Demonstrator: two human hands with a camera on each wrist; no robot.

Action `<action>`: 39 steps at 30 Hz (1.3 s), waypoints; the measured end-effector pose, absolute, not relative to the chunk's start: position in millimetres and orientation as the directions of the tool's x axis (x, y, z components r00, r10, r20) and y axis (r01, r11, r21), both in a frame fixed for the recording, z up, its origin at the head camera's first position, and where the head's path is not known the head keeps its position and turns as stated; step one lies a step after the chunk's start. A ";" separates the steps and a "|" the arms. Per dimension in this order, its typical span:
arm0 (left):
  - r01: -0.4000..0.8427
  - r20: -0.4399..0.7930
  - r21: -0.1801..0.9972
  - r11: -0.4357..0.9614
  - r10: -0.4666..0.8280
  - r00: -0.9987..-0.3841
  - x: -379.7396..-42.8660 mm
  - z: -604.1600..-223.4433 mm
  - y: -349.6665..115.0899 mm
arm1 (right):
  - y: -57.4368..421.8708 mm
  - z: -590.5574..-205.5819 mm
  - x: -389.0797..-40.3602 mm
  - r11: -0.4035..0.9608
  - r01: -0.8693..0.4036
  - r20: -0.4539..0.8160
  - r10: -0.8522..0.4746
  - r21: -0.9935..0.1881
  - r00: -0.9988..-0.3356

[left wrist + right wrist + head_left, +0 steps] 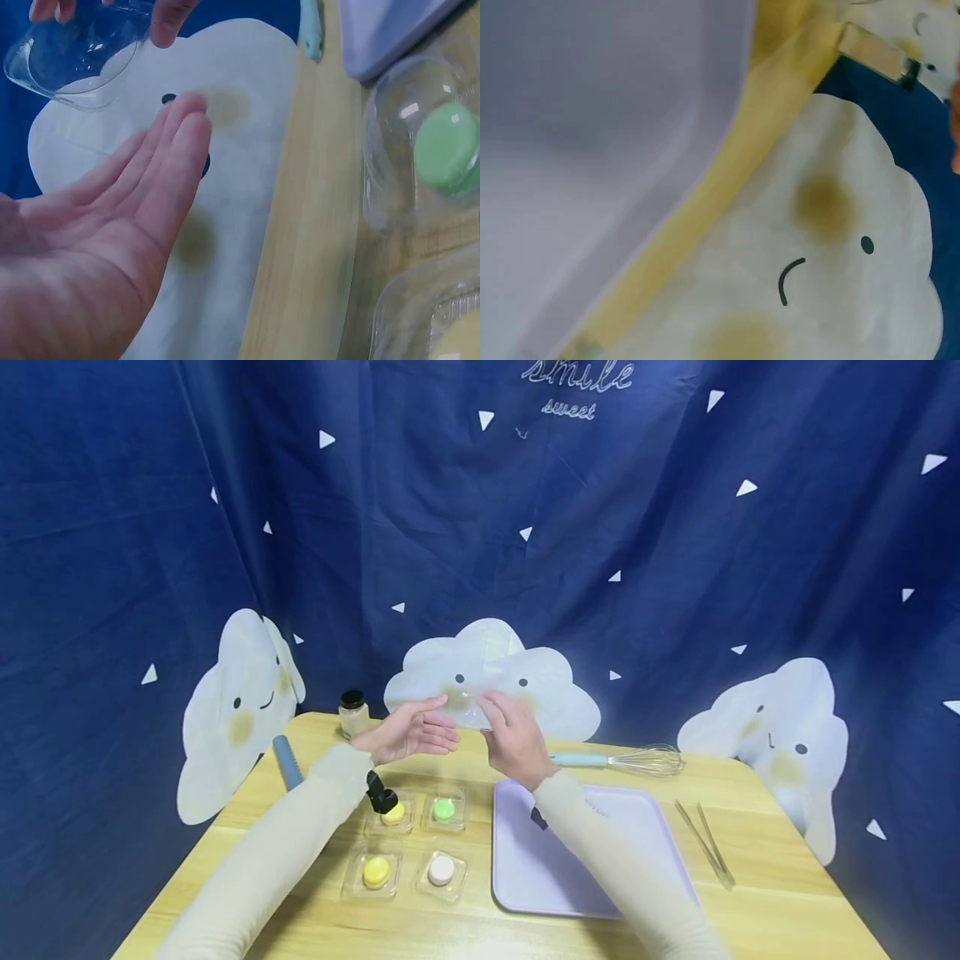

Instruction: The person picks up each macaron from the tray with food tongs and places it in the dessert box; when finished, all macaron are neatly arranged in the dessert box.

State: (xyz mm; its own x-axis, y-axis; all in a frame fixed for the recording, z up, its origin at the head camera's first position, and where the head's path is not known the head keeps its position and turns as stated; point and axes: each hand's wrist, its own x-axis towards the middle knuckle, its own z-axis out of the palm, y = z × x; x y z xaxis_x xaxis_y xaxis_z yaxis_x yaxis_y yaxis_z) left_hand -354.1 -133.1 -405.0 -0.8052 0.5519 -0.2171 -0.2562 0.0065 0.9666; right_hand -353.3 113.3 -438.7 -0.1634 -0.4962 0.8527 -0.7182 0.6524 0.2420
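Note:
My right hand (pixel 517 739) is raised above the back edge of the table and pinches a clear, bowl-shaped container (pixel 82 60) by its rim. In the head view that container is nearly see-through against the cloud print. Across from it my left hand (pixel 412 731) is held up with straight fingers, touching nothing; its palm side shows in the left wrist view. Below the hands sit clear plastic boxes with a green macaron (pixel 444 810), a white macaron (pixel 441 869) and two yellow macarons (pixel 376 872). The container's exact kind is unclear.
A lilac tray (pixel 517 893) lies under the right forearm. Behind it is a whisk (pixel 645 761) with a light blue handle, and metal tongs (pixel 708 847) lie to its right. A black-lidded jar (pixel 354 717) and a blue stick-like tool (pixel 287 763) are at left.

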 end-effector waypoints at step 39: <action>0.188 0.077 0.966 0.178 0.494 -0.866 -329.8 -396.1 -152.5 | 96.8 -421.2 -314.4 0.528 -0.850 0.767 -0.547 0.004 -0.336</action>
State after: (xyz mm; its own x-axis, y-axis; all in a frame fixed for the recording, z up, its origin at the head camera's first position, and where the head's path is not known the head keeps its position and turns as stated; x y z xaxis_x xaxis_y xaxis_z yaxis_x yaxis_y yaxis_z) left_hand -329.8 -152.5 -396.1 -0.8659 0.4943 0.0769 0.1876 0.1785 0.9659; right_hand -314.4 96.8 -421.2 -0.3362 -0.5472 0.7665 -0.8495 0.5275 0.0040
